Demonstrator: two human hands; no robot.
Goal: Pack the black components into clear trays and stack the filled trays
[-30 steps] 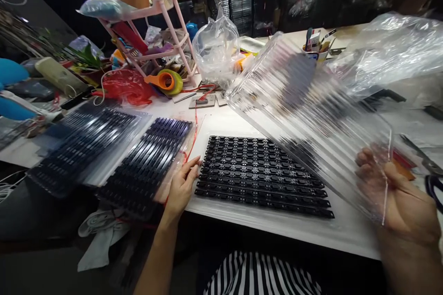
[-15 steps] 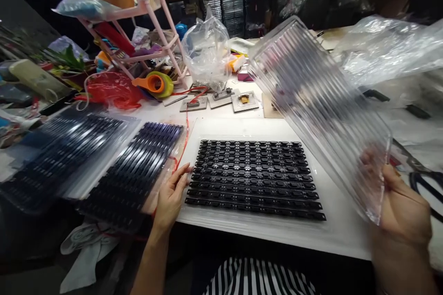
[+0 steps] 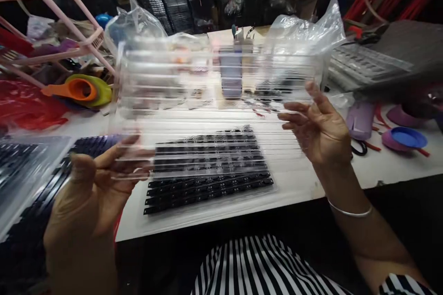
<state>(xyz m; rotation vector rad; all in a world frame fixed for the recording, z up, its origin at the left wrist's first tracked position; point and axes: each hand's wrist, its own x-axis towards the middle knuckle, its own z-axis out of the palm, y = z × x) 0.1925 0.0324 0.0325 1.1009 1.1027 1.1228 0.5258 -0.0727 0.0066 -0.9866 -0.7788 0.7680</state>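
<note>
A clear ribbed plastic tray [image 3: 207, 113] is held up level across the view, blurred by motion. My left hand [image 3: 100, 184] is closed on its left end, with the fingertips seen through the plastic. At the right end, my right hand [image 3: 318, 124] grips the tray, thumb up and fingers against it. Behind and below lies another clear tray with rows of black strips [image 3: 207, 193], partly seen through the raised one.
More trays of black strips [image 3: 26, 161] lie at the left. A pink rack [image 3: 83, 41], an orange-and-yellow tape dispenser [image 3: 83, 90] and plastic bags [image 3: 138, 20] stand behind them. To the right are a purple holder [image 3: 360, 120] and a blue dish [image 3: 404, 137].
The clear tray has swung from tilted at the right to level in front of me. My left hand has left the strip tray's edge and taken hold of it. The view has turned right.
</note>
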